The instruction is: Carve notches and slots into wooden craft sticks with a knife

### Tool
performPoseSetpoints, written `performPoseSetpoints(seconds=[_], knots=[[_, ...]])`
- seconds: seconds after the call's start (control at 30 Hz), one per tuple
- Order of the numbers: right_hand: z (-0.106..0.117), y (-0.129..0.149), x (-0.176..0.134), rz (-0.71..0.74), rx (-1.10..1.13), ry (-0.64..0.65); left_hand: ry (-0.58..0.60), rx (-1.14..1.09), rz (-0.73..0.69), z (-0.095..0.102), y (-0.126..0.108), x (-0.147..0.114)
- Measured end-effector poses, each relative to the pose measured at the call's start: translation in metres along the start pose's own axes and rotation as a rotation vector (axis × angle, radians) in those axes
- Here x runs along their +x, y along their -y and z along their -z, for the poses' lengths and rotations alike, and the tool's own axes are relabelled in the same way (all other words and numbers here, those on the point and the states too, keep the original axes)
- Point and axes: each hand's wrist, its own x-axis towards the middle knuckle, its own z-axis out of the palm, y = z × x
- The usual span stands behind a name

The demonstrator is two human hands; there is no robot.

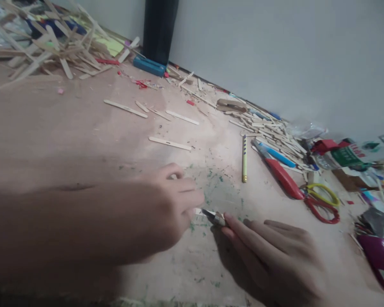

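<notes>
In the middle of the table, my left hand (173,204) has its fingers curled down on a wooden craft stick (198,211), most of which the hand hides. My right hand (278,256) pinches a craft knife (216,218) low near its metal collar. The dark blade points left and lies over the exposed end of the stick, close to my left fingertips. Whether it is cutting into the wood, I cannot tell. Beyond my left hand lies another craft stick (169,143) with a small dark slot in its middle. Green shavings (219,177) are scattered around both hands.
To the right lie a yellow pencil (245,160), a red utility knife (283,177), scissors (323,202) with red and yellow handles, and a heap of craft sticks (275,132). Another stick pile (60,47) stands back left, near a blue block (149,66). A wall (275,51) rises behind.
</notes>
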Motion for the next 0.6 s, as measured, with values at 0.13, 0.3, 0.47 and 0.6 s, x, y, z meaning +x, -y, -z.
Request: performPoseSetpoints(seconds=[0.13, 0.3, 0.47, 0.6], knots=[[-0.005, 0.008, 0.002, -0.171, 0.117, 0.032, 0.007, -0.005, -0.036, 0.0, -0.001, 0.003], [-0.004, 0.009, 0.005, -0.339, 0.258, 0.076, -0.137, -0.041, 0.0, -0.018, -0.002, -0.005], [-0.003, 0.001, 0.001, -0.312, 0.29, 0.08, -0.11, -0.008, 0.01, -0.013, -0.004, -0.004], [-0.007, -0.001, -0.003, -0.255, 0.279, 0.046, -0.129, 0.05, 0.008, -0.01, -0.006, -0.001]])
